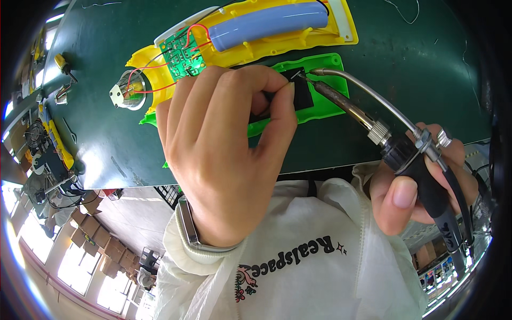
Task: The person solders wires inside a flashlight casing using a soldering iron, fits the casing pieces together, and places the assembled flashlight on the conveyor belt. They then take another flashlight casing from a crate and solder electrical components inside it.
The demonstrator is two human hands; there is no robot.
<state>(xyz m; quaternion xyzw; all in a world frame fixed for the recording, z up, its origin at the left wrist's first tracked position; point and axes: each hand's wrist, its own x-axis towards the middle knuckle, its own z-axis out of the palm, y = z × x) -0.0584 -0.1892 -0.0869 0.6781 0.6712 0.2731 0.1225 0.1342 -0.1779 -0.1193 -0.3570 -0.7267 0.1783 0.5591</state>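
Note:
My right hand (pixel 426 181) grips a soldering iron (pixel 394 152) by its black handle, with a curved metal feed tube (pixel 368 93) clamped alongside. The iron's tip meets a black panel (pixel 304 98) lying in a green plastic shell (pixel 336 85). My left hand (pixel 224 138) reaches over the shell, thumb and index finger pinched close to the tip; whatever they hold is too small or hidden to make out. Behind it lies a yellow shell (pixel 346 26) holding a blue cylindrical battery (pixel 269 24) and a green circuit board (pixel 184 53). Red wires link the board to a silver reflector lamp (pixel 130 90).
The dark green tabletop (pixel 405 53) ends in front of my body. At its left edge lie a yellow-handled tool (pixel 62 63) and a long yellow part (pixel 56 138). A loose thin wire (pixel 410 13) lies at the far right. Cardboard boxes (pixel 96 232) stand on the floor beyond.

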